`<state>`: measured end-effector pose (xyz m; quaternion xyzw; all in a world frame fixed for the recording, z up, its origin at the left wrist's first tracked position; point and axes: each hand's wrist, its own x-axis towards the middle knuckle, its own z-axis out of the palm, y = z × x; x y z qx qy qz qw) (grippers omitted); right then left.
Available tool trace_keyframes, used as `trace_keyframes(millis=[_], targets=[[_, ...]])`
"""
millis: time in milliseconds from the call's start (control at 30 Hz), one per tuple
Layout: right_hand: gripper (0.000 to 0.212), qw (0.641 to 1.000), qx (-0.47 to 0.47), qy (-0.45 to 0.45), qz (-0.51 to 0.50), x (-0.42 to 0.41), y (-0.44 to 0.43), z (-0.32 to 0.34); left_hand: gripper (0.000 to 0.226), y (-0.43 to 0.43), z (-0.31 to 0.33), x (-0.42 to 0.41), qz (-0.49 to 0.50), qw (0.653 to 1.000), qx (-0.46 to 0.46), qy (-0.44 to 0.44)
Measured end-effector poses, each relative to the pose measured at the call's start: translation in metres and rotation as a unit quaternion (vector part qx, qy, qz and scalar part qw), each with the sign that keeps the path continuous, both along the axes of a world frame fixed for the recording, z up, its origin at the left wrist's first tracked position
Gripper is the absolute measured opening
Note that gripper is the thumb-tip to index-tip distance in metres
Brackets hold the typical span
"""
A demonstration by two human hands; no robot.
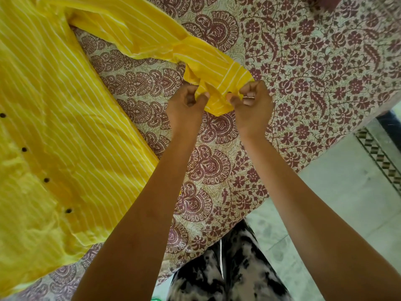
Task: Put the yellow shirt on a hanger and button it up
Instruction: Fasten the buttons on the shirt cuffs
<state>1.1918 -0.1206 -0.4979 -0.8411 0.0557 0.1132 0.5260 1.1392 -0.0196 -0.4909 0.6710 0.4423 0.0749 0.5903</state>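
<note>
The yellow shirt [65, 118] with thin white stripes lies flat on the bed at the left, a row of dark buttons [46, 180] running down its front. One sleeve [138, 29] stretches right to its cuff [225, 83]. My left hand [186, 107] pinches the cuff's left edge between thumb and fingers. My right hand [251, 105] pinches the cuff's right edge beside a small dark cuff button [229, 92]. No hanger is in view.
The bed carries a cream sheet [303, 72] printed with maroon flowers and paisley. Its edge runs diagonally at the lower right, with pale floor tiles [347, 203] beyond. My black-and-white patterned clothing [234, 270] shows at the bottom.
</note>
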Motion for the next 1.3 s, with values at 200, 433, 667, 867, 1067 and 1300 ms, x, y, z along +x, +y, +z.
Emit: trace_keyframes(millis=[200,433,667,867,1067,1300], targets=[[0.035,0.999,0.043,-0.010,0.005,-0.014,-0.001,-0.004,0.019,-0.006,-0.001,0.002,-0.091,0.994,0.051,0.029],[0.024,0.995,0.031,-0.070,0.056,-0.017,-0.003,-0.003,0.008,-0.009,0.000,0.000,-0.082,0.995,0.054,0.024],[0.041,0.995,0.072,-0.060,0.042,-0.020,0.001,0.002,0.009,-0.011,0.007,0.001,-0.118,0.990,0.077,0.012],[0.056,0.991,0.126,0.034,-0.008,-0.020,0.000,-0.002,0.015,-0.008,0.000,0.002,-0.128,0.986,0.104,0.024],[0.013,0.988,0.114,0.100,0.001,-0.019,-0.001,-0.008,0.009,-0.006,-0.005,0.003,-0.155,0.980,0.122,0.037],[0.012,0.995,-0.087,-0.040,-0.002,-0.015,-0.010,-0.021,0.005,0.001,0.003,0.000,-0.124,0.985,0.123,0.005]])
